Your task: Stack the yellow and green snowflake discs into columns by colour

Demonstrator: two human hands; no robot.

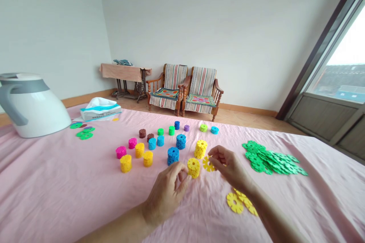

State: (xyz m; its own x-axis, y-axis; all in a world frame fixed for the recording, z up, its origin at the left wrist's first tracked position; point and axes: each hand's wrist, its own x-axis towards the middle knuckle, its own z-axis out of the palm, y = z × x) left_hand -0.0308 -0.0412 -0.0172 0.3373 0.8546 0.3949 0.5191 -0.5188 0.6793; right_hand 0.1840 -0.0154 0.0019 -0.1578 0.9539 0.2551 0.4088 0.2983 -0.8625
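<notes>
Fingers (182, 183) of the left hand (165, 197) curl closed against the side of a short yellow stack of plastic discs (193, 168), while the fingertips (213, 155) of the right hand (232, 167) pinch a single yellow snowflake disc (208, 164) just beside that stack. Loose yellow discs (238, 202) lie on the pink sheet (57, 182) below the right wrist. Just past the hands stand another yellow stack (200, 149) and a blue stack (173, 155), with a heap of green discs (270, 158) off to the right. Further away, small coloured stacks (151, 140) are dotted across the sheet, and two striped wooden armchairs (185, 91) stand against the far wall.
</notes>
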